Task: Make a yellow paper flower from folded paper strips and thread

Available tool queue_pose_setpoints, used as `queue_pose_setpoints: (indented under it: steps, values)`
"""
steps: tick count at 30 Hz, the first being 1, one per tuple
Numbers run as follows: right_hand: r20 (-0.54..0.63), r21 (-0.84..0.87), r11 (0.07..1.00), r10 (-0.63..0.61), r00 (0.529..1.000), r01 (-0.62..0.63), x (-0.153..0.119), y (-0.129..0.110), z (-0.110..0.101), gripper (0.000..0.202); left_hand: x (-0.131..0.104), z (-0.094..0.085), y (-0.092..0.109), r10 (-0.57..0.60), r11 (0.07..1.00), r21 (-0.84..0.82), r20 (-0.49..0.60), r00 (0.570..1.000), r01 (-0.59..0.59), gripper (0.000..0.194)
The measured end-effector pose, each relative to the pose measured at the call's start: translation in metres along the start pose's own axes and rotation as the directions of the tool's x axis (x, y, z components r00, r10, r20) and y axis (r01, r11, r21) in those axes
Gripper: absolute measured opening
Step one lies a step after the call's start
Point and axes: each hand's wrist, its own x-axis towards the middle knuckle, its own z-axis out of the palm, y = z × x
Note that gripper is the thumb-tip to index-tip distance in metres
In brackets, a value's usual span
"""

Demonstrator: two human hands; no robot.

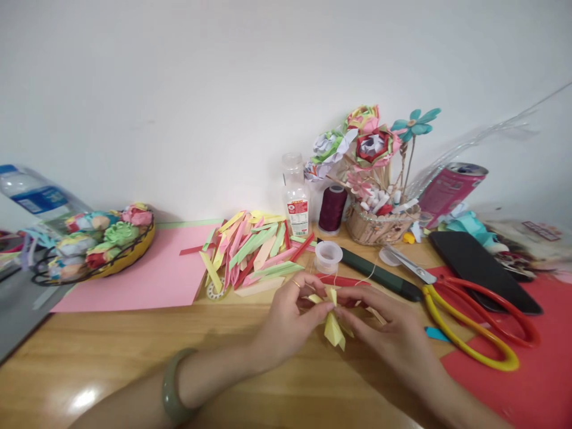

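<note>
As we look down in the head view, our left hand (282, 322) and right hand (395, 328) each have the grip pinched on a folded yellow paper (333, 332), nearer us than the clear tub (328, 263). Left of that tub lie paper strips (252, 249); behind it stands a thread spool (333, 208); to its right, scissors (431, 291).

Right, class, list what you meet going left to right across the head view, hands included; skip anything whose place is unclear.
Yellow basket of paper flowers, green bangle, left hand, folded yellow paper, right hand, red-and-yellow scissors handles.
</note>
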Motion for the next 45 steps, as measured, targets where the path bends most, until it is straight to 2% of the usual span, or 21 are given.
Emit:
queue_pose_setpoints:
  steps: [3, 8, 12, 16, 21, 26, 30, 35, 39, 42, 45]
  values:
    - [-0.026, -0.06, 0.998, -0.017, 1.0, 0.015, -0.003, 0.001, 0.002, 0.01, -0.001, 0.001, 0.001, 0.005, 0.999, 0.033, -0.06, 0.998, -0.003, 0.012]
    - [-0.046, -0.118, 0.991, -0.07, 0.996, 0.064, -0.005, 0.001, 0.003, 0.008, -0.004, 0.001, 0.001, 0.082, 0.994, 0.075, -0.095, 0.992, -0.075, 0.009]
    - [-0.031, -0.129, 0.987, -0.103, 0.994, 0.098, -0.004, -0.001, 0.002, 0.008, -0.003, 0.0, -0.001, 0.127, 0.988, 0.095, -0.077, 0.989, -0.119, 0.007]
    - [-0.014, -0.12, 0.987, -0.11, 0.994, 0.108, -0.005, 0.001, 0.001, 0.007, -0.003, 0.0, -0.002, 0.218, 0.97, 0.118, -0.046, 0.975, -0.211, 0.008]
    - [-0.007, -0.146, 0.981, -0.129, 0.992, 0.126, -0.007, 0.004, 0.001, 0.011, -0.003, -0.001, -0.002, 0.219, 0.966, 0.153, -0.061, 0.974, -0.208, 0.006]
    - [-0.009, -0.148, 0.98, -0.137, 0.991, 0.134, -0.007, 0.005, 0.002, 0.011, -0.002, -0.002, -0.001, 0.339, 0.926, 0.196, -0.056, 0.939, -0.322, 0.006]
    - [-0.006, -0.135, 0.979, -0.154, 0.988, 0.151, -0.007, 0.006, 0.001, 0.011, -0.003, -0.002, -0.002, 0.368, 0.909, 0.231, -0.055, 0.928, -0.347, 0.007]
    - [0.03, -0.13, 0.98, -0.15, 0.988, 0.153, -0.005, 0.005, -0.002, 0.009, 0.0, -0.005, -0.002, 0.44, 0.871, 0.236, 0.021, 0.898, -0.432, 0.007]
    - [0.146, -0.04, 0.984, -0.167, 0.975, 0.175, 0.002, 0.002, -0.009, 0.012, 0.005, -0.01, 0.002, 0.456, 0.846, 0.214, 0.183, 0.871, -0.488, 0.008]
    - [0.217, 0.008, 0.978, -0.204, 0.954, 0.208, 0.007, 0.0, -0.014, 0.014, 0.006, -0.013, 0.005, 0.424, 0.853, 0.186, 0.297, 0.855, -0.488, 0.006]
    - [0.212, 0.021, 0.976, -0.217, 0.953, 0.218, 0.01, -0.001, -0.018, 0.014, 0.005, -0.013, 0.007, 0.341, 0.904, 0.158, 0.292, 0.894, -0.396, 0.006]
